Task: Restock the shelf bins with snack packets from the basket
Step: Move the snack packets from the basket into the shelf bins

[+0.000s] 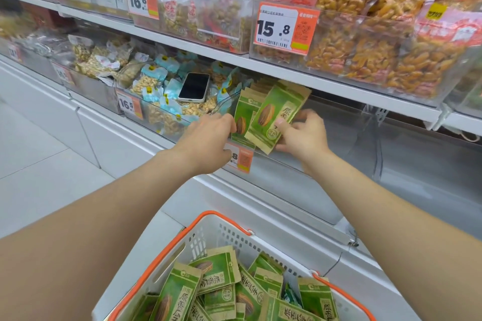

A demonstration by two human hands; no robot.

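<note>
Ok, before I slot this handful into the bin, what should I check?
1. Right hand grips the held sunflower-seed packets: ok.
2. Left hand touches the front packet of the standing row: ok.
3. Held packets square with the row: not ok, tilted.
4. Room in the clear bin right of the row: ok.
5. Smartphone out of the way, on the neighbouring blue packets: ok.
6. Basket holds spare packets: ok.

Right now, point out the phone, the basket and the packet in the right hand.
phone (194,87), head view, centre of screen
basket (221,232), head view, white back wall
held green packet (266,114), head view, printed seed on front
</note>
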